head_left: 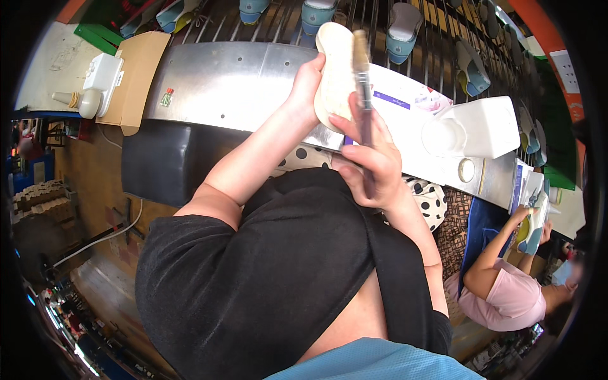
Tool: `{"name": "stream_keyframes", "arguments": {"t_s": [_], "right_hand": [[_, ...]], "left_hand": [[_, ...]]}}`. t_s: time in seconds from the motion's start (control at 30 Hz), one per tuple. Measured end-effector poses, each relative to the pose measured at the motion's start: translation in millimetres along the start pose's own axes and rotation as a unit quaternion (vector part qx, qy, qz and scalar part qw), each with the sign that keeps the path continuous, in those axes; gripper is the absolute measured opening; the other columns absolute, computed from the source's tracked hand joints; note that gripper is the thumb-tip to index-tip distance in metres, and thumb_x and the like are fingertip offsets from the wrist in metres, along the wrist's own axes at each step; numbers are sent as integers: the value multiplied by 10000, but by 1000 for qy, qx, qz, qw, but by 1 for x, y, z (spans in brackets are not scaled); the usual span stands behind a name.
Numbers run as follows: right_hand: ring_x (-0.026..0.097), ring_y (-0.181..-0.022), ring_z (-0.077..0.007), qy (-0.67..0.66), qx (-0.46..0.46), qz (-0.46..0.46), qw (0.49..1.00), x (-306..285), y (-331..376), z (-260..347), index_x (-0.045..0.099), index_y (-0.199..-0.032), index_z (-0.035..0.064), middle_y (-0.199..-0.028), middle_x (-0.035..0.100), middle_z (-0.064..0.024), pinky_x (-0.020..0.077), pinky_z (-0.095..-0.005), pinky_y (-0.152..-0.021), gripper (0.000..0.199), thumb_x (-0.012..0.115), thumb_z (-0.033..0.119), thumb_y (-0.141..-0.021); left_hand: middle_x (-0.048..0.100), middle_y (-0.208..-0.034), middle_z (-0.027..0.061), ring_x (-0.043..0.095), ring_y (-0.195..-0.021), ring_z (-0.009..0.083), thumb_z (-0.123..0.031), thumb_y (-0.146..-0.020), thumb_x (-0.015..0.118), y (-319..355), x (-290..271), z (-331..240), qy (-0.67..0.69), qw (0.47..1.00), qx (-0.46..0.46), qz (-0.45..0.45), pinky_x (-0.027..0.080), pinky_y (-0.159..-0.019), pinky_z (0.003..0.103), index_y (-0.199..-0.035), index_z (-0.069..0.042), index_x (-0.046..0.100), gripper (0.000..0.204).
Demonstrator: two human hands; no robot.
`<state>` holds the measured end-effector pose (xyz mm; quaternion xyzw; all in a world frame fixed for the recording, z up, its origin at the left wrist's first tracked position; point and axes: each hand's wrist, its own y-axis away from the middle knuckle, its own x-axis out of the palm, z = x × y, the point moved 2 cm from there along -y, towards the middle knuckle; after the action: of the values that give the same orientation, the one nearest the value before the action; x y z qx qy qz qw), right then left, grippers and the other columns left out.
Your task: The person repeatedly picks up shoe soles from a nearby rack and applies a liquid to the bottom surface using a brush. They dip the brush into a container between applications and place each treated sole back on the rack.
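A cream shoe sole (334,73) stands up on end at the middle of the bench, held by my left hand (308,83), whose fingers wrap behind its left edge. In my right hand (380,161) is a paintbrush (363,85) with a dark handle, a metal band and tan bristles pointing up. The brush is beside the sole's right edge; whether its bristles touch the sole I cannot tell. Fingers of my right hand are close to the sole's lower end.
Blue and grey shoes (401,47) sit on a roller conveyor (278,28) behind the metal bench (218,76). A white plastic jug (491,126) and a round lid (466,170) are at right. A co-worker in pink (506,294) holds a shoe. Cardboard (136,82) stands at left.
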<state>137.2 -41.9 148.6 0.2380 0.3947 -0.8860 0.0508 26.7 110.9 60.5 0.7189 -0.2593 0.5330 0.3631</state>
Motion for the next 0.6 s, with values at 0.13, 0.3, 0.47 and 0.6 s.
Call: {"name": "stream_keyframes", "arguments": {"t_s": [0.13, 0.3, 0.47, 0.6], "right_hand": [[535, -1355, -358, 49, -16, 6, 999, -7, -2, 0, 573, -1185, 113, -1241, 689, -202, 343, -499, -1099, 305, 665, 73, -896], [394, -1414, -503, -43, 58, -8, 997, -14, 9, -6, 467, -1248, 70, -1360, 525, -344, 338, -576, -1127, 265, 555, 101, -1000], [372, -1401, -560, -122, -31, -5, 992, -9, 5, 5, 418, -1280, 81, -1434, 393, -454, 303, -603, -1140, 286, 524, 99, -1015], [581, -1255, -464, -10, -29, 27, 999, 1, -6, 2, 562, -1206, 48, -1233, 669, -274, 385, -507, -1079, 335, 661, 55, -885]], "left_hand": [[624, -1215, 294, 657, -1044, 440, -419, -1073, 308, 6, 6, 5, -7, 999, -27, -17, 585, -877, 547, -1388, 40, 479, 582], [647, -1186, 263, 679, -1035, 396, -359, -1090, 332, 28, 18, 4, -19, 997, -68, -18, 598, -896, 502, -1394, 19, 492, 510], [614, -1330, 207, 663, -1145, 337, -362, -1096, 259, 36, 19, 5, -103, 992, -77, 3, 576, -958, 458, -1421, -17, 480, 523], [643, -1219, 223, 680, -1066, 345, -370, -1089, 339, 39, 20, 19, -84, 991, -83, -60, 598, -902, 455, -1385, 4, 497, 502]]}}
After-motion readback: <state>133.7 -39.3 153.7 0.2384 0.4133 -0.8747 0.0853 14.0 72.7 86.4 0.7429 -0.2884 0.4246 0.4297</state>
